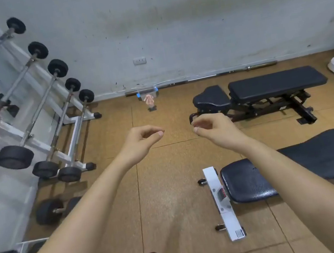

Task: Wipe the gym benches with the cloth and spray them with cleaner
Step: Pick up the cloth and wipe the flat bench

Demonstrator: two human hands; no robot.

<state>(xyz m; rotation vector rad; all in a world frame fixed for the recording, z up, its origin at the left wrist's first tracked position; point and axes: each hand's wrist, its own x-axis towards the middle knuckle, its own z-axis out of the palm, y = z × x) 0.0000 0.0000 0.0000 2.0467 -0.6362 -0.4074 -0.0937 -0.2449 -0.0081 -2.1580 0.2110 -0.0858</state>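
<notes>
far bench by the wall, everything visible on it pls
The far bench has two black padded sections, a short seat pad on the left and a long flat back pad, that look like vinyl. They sit on a black metal frame with feet on the brown floor. It lies parallel to the wall; nothing rests on it and neither hand touches it.

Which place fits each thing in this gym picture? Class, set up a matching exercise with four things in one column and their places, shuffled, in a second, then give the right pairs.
Things:
1. barbell rack
2. far bench
3. near bench
4. long bar

Places:
A. on the floor along the foot of the wall
B. lower right, under the right forearm
C. left side of the room
D. right of the middle, beyond the right hand

Pairs: 1-C, 2-D, 3-B, 4-A
</notes>
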